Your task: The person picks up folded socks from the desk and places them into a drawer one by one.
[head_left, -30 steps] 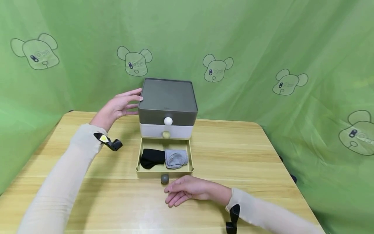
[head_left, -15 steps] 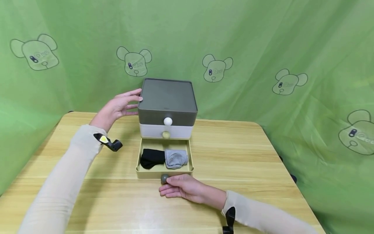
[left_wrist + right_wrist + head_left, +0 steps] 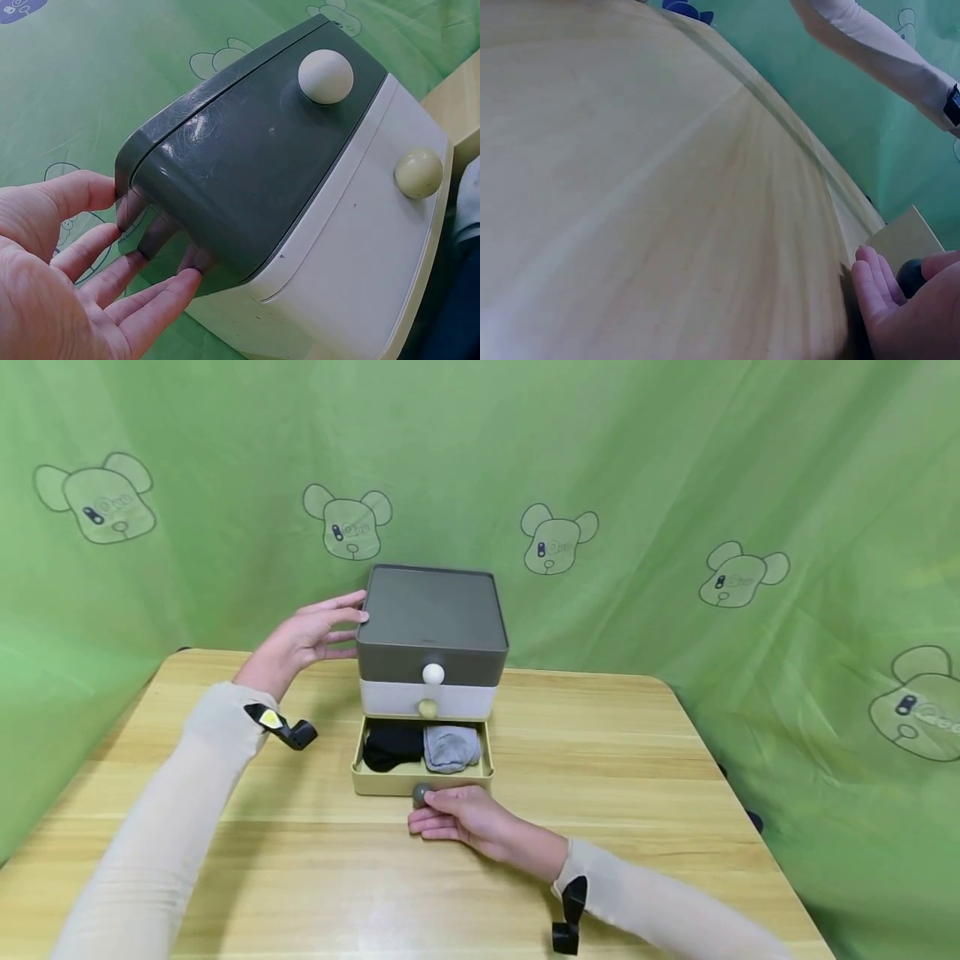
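Observation:
A small desktop drawer unit (image 3: 435, 606) has a dark grey top tier, a white middle tier and a pale olive bottom drawer (image 3: 382, 785). That drawer is partly pulled out. Inside it lie a black folded sock (image 3: 393, 748) and a grey folded sock (image 3: 452, 749) side by side. My left hand (image 3: 300, 635) rests its spread fingertips against the unit's left side. At the drawer's front, my right hand (image 3: 472, 821) holds the round dark grey knob (image 3: 422, 793) between thumb and fingers, also seen in the right wrist view.
The wooden table (image 3: 600, 760) carries the unit near its back edge. A green curtain (image 3: 630, 460) with bear-head drawings hangs behind. The upper tiers have a white knob (image 3: 325, 76) and an olive knob (image 3: 418, 173), and both tiers are closed.
My right hand has moved left onto the knob, then away from me with it. The bottom drawer has slid partway inward, carrying both socks. The left hand stays in place.

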{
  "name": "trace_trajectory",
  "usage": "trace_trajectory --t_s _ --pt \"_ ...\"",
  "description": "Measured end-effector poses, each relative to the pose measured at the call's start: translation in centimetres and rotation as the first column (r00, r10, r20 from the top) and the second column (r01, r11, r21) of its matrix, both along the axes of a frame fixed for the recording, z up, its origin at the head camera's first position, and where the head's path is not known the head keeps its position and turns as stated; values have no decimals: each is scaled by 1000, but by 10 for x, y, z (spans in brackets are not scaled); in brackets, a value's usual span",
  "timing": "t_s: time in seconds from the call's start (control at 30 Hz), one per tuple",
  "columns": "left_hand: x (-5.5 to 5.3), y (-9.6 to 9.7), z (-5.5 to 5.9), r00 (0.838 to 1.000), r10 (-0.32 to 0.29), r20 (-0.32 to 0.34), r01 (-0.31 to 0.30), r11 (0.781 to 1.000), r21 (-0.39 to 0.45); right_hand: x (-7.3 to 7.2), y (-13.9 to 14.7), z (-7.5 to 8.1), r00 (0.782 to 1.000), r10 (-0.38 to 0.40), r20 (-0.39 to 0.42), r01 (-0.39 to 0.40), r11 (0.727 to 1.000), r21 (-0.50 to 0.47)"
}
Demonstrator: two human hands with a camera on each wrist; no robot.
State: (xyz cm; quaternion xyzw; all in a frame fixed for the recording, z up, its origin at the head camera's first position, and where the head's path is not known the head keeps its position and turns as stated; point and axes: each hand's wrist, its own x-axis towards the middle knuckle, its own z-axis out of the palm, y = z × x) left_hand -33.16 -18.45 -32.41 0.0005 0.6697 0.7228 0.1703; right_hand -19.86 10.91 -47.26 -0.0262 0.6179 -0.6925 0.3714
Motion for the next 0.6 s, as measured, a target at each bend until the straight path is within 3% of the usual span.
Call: trace_trajectory --t_s 0.23,0.6 --pt "0 2 0 1000 -7 12 7 1000 1 -14 -4 -4 999 -40 -26 41 999 23" --pt "-8 4 1 995 57 79 -61 997 47 -36 -7 0 998 -58 -33 59 997 40"
